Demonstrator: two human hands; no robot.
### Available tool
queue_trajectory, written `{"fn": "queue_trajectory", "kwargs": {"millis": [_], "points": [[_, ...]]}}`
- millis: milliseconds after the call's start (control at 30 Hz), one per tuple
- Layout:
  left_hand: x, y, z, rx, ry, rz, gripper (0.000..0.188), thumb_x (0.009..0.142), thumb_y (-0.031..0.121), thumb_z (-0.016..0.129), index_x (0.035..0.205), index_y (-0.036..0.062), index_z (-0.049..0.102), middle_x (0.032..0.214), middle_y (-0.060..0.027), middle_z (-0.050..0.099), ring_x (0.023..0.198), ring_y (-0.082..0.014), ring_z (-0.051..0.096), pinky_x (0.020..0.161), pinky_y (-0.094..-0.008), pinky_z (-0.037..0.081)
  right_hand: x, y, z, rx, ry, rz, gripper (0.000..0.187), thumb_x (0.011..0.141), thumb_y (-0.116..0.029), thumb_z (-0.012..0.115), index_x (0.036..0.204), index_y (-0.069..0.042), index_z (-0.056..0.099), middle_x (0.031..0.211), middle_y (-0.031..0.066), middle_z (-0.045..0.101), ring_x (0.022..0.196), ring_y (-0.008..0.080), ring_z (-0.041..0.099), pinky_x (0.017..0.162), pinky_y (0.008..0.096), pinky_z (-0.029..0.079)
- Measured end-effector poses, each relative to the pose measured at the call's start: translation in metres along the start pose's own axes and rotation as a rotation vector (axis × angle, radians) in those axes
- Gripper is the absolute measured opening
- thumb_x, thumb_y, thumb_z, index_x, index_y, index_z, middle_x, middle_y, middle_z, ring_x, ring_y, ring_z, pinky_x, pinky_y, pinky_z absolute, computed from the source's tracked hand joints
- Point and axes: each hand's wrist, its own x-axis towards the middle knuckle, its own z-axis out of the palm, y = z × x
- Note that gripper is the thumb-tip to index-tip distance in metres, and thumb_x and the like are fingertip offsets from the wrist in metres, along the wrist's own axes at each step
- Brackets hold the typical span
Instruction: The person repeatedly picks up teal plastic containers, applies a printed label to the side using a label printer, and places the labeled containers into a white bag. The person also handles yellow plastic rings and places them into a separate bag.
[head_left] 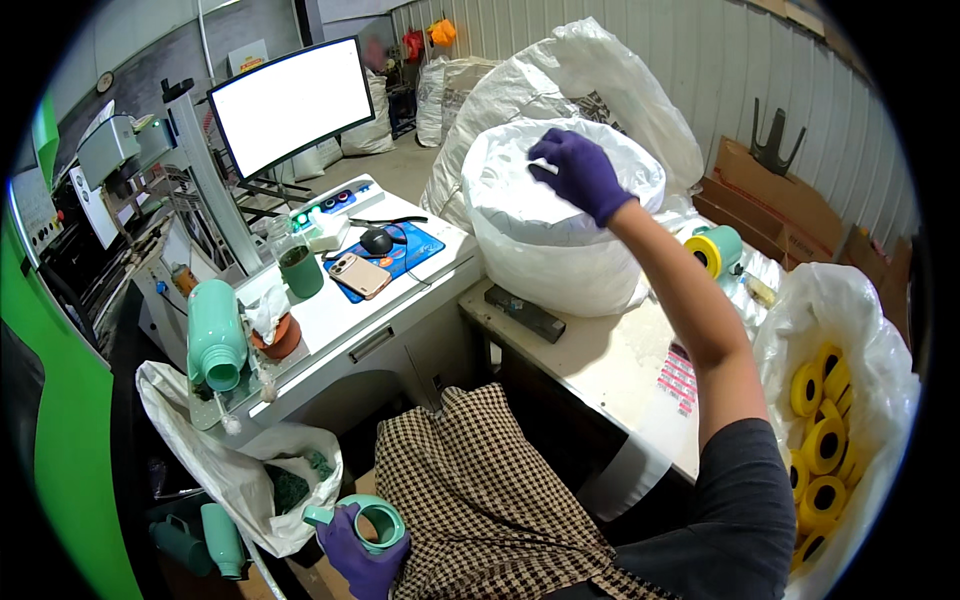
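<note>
In my lap, at the lower left, my left hand in a purple glove is wrapped round a mint-green plastic jug. The jug has a side handle, and its open mouth faces up, with something brownish inside. My right hand, also gloved in purple, is raised over a large white bag-lined tub. Its fingers are bent downward, thumb and fingers apart, and nothing shows between them. White plastic lining fills the mouth of the tub; what lies deeper is hidden.
Yellow rings fill a clear bag at right. A white sack with green scraps stands at left. On the white desk are a green bottle, a phone, a mouse and a monitor. A dark bar lies before the tub.
</note>
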Motion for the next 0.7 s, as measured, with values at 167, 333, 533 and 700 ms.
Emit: {"fn": "queue_trajectory", "kwargs": {"millis": [167, 333, 533, 700], "points": [[0.009, 0.007, 0.006, -0.169, -0.016, 0.015, 0.102, 0.065, 0.029, 0.094, 0.145, -0.0059, 0.041, 0.117, -0.018, 0.064, 0.105, -0.037, 0.061, 0.095, -0.0483, 0.049, -0.008, 0.119, 0.037, -0.458, -0.662, 0.495, 0.049, 0.078, -0.048, 0.078, 0.107, -0.008, 0.076, 0.118, 0.018, 0.072, 0.106, 0.0355, 0.069, 0.093, 0.0441, 0.054], [0.004, 0.01, -0.001, -0.083, -0.019, -0.024, 0.098, 0.065, 0.032, 0.094, 0.141, -0.0041, 0.045, 0.121, -0.0184, 0.062, 0.11, -0.0388, 0.06, 0.099, -0.0508, 0.046, 0.01, 0.095, 0.031, -0.259, -0.528, 0.588, 0.04, 0.076, -0.033, 0.078, 0.106, -0.007, 0.077, 0.111, 0.019, 0.074, 0.103, 0.0361, 0.071, 0.09, 0.0464, 0.055], [0.009, -0.017, 0.007, -0.134, -0.05, -0.091, 0.104, 0.066, 0.039, 0.091, 0.145, -0.0059, 0.041, 0.121, -0.0142, 0.066, 0.115, -0.0359, 0.058, 0.111, -0.0552, 0.033, 0.001, 0.131, -0.002, -0.565, -0.204, 0.17, 0.022, 0.084, -0.025, 0.073, 0.086, -0.004, 0.075, 0.101, 0.0193, 0.068, 0.1, 0.0362, 0.066, 0.087, 0.0457, 0.052], [0.012, -0.024, -0.014, -0.382, 0.074, -0.361, 0.116, 0.058, 0.033, 0.092, 0.15, -0.0061, 0.033, 0.127, -0.0134, 0.064, 0.116, -0.0344, 0.057, 0.109, -0.0485, 0.036, -0.014, -0.015, -0.017, 0.438, 0.111, 0.058, 0.014, 0.085, -0.011, 0.077, 0.083, 0.0, 0.069, 0.084, 0.0091, 0.061, 0.079, 0.02, 0.061, 0.071, 0.0318, 0.049]]}}
